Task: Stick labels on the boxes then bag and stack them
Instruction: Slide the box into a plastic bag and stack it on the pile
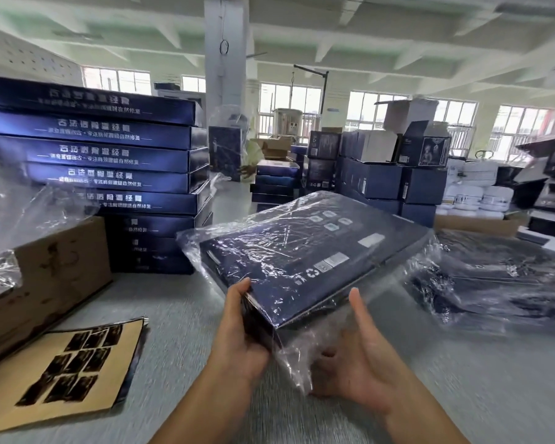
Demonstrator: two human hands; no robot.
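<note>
A flat dark blue box (pixel 305 257) inside a clear plastic bag (pixel 295 357) is held tilted above the grey table (pixel 462 379). My left hand (pixel 244 334) grips the box's near left corner, thumb on top. My right hand (pixel 356 357) is under the loose open end of the bag, palm up, thumb raised, fingers relaxed. A tall stack of unbagged blue boxes (pixel 109 155) stands at the left. Bagged boxes (pixel 500 277) lie at the right. A tan backing sheet with several dark labels (pixel 68 370) lies at the near left.
A brown cardboard carton (pixel 45 280) with loose plastic bags (pixel 23 206) sits at the left. Behind the table are piles of blue cartons (pixel 382 174), white tubs (pixel 474 193), a pillar (pixel 225 49), and a person holding a box (pixel 228 149).
</note>
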